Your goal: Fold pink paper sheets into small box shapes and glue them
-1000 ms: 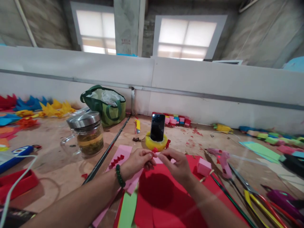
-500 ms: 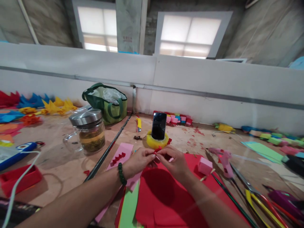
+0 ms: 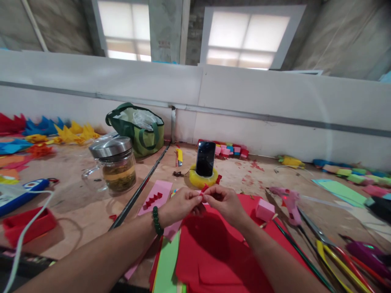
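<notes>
My left hand (image 3: 184, 204) and my right hand (image 3: 223, 201) meet above the red sheets, fingertips pinched together. Between them is a small folded strip of red paper (image 3: 204, 189), mostly covered by the fingers. Both hands are closed on it. Under my wrists lies a stack of red paper (image 3: 210, 248), with green paper (image 3: 165, 260) showing at its left edge. Left of my hands, a zigzag red paper piece (image 3: 152, 200) rests on a pink strip (image 3: 161, 188). A pink paper cube (image 3: 265, 210) sits on the stack to the right.
A phone (image 3: 205, 158) leans upright in a yellow tape roll (image 3: 195, 178) beyond my hands. At right lie a pink glue gun (image 3: 288, 201) and large scissors (image 3: 324, 238). A glass tea jar (image 3: 117, 171), a green bag (image 3: 146, 138) and a red paper box (image 3: 29, 228) stand at left.
The view has tilted and shifted slightly. Both hands stay together on the red strip, with only small finger movements; nothing has been put down.
</notes>
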Motion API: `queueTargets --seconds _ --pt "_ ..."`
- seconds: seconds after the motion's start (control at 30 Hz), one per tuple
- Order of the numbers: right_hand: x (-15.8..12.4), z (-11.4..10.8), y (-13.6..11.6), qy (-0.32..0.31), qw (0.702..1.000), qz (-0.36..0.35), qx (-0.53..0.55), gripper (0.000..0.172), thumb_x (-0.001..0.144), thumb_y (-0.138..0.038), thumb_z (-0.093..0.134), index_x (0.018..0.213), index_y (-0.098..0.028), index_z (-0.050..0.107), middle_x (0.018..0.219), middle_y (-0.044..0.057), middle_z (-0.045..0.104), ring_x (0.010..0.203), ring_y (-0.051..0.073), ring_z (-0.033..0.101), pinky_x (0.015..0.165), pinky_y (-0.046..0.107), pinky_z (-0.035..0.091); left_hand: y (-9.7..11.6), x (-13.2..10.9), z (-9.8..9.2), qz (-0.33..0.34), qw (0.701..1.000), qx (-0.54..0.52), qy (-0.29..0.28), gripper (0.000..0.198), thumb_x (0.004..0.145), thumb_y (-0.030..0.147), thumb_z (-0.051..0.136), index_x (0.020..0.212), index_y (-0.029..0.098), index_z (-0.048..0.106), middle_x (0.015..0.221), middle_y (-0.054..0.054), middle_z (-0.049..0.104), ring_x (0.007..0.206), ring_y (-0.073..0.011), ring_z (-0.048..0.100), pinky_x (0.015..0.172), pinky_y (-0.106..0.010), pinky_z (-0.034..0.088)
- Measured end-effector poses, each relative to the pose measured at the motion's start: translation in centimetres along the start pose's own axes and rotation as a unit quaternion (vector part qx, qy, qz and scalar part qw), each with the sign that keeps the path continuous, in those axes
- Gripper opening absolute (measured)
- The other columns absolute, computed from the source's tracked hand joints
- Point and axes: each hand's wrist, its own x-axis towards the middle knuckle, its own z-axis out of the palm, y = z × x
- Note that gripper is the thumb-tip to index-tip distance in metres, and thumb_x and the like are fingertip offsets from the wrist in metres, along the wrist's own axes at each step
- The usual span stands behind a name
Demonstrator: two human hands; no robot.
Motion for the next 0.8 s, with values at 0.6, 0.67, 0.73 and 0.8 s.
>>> queueTargets --seconds 0.6,0.67,0.73,0.8 --pt "-1.1 -0.8 -1.3 -0.074 0.818 -0.374 -0.432 0.030 0.098 -0.017 0.036 0.085 -0.015 0.064 0.077 0.008 0.060 0.071 0.017 0.054 0.067 0.030 0.048 0.4 -0.5 -0.2 -0.040 0.996 -0.077 -0.004 0.021 0.070 0.032 0.062 0.066 0.011 0.061 0.062 -0.004 0.064 0.054 -0.0114 0.060 0.056 -0.023 0.045" --pt "-1.0 -0.8 -1.3 -0.055 0.813 -0.392 -0.428 0.029 0.098 -0.016 0.037 0.088 -0.014 0.064 0.076 0.007 0.059 0.070 0.016 0.055 0.066 0.029 0.048 0.4 -0.5 -0.3 -0.034 0.997 -0.073 0.001 0.021 0.070 0.032 0.062 0.066 0.011 0.060 0.062 -0.003 0.063 0.054 -0.0111 0.060 0.058 -0.023 0.045" --pt "-0.9 -0.7 -1.3 -0.047 0.805 -0.405 -0.432 0.027 0.097 -0.015 0.038 0.090 -0.013 0.064 0.076 0.007 0.060 0.070 0.016 0.056 0.066 0.029 0.049 0.5 -0.5 -0.3 -0.023 0.997 -0.073 0.007 0.020 0.071 0.031 0.061 0.066 0.012 0.059 0.063 -0.002 0.062 0.056 -0.0110 0.059 0.059 -0.024 0.044" --pt "-0.9 -0.6 -1.3 -0.045 0.798 -0.408 -0.442 0.025 0.096 -0.014 0.040 0.090 -0.013 0.065 0.077 0.008 0.061 0.070 0.016 0.057 0.066 0.029 0.050 0.6 -0.6 -0.3 -0.010 0.997 -0.070 0.004 0.023 0.073 0.034 0.060 0.066 0.012 0.058 0.063 -0.002 0.061 0.057 -0.0114 0.058 0.060 -0.024 0.044"
